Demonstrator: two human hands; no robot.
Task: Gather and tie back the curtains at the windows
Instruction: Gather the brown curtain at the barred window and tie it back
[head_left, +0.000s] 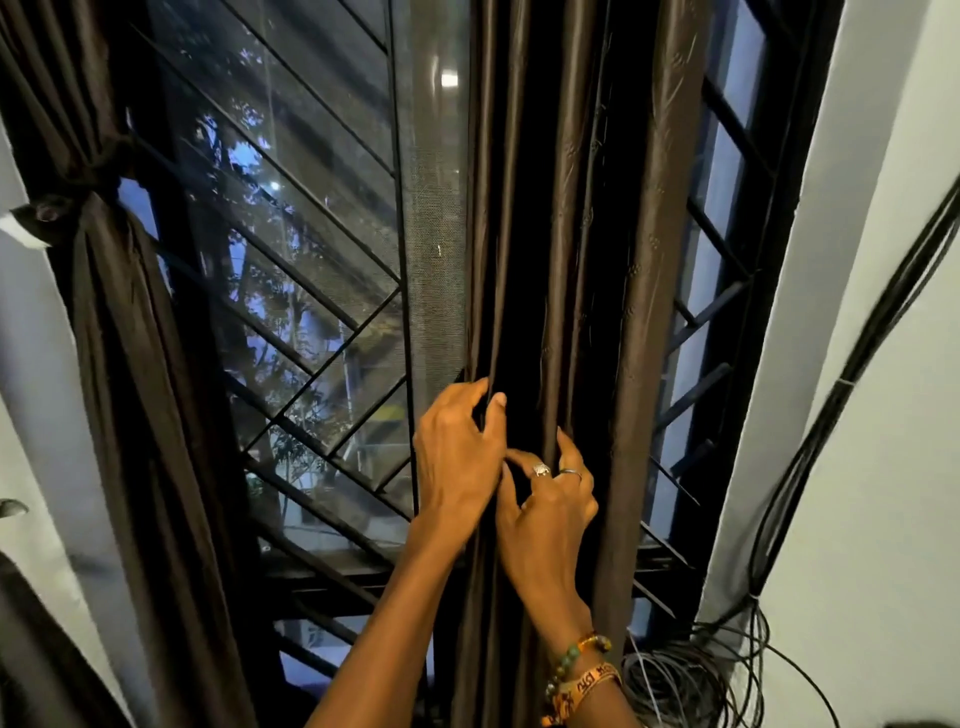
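Observation:
A dark brown satin curtain (561, 234) hangs in long folds down the middle of the window. My left hand (457, 457) grips its left edge folds, fingers curled round the cloth. My right hand (550, 499), with rings and wrist beads, pinches a fold just to the right and slightly lower. The two hands touch each other. At the far left a second brown curtain (130, 364) is gathered and bound by a tie-back (67, 218) near the wall.
The window (291, 270) has a black diagonal grille and a mesh screen (436, 234) behind the curtains. A white wall (857, 415) on the right carries black cables (852, 374), with coiled cable (691, 675) on the sill.

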